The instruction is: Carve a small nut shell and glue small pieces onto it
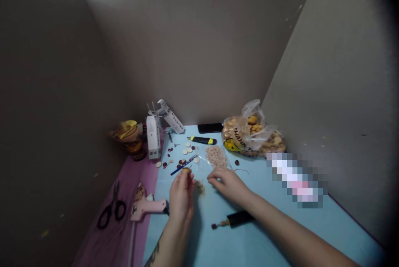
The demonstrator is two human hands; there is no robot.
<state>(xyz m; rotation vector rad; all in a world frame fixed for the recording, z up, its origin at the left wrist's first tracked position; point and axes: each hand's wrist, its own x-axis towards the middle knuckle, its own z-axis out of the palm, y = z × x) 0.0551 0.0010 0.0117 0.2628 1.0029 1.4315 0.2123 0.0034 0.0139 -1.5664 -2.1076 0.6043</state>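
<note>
My left hand is closed, with its fingertips round a small yellow-brown piece that is mostly hidden. To its right, my right hand has thumb and forefinger pinched together low over the blue table sheet; whether anything is between them does not show. Just beyond it lies a clear plastic bag of small beige pieces. Between the hands is a scatter of crumbs. Under my right forearm rests a black rotary tool with a dark red tip. A blue pencil lies beyond my left hand.
Several buttons are strewn behind the hands, near a black-yellow utility knife and a phone. A bag of yellow-brown nut-like pieces stands back right. Leftward are white boxes, a pink glue gun and scissors. Grey partitions enclose the table.
</note>
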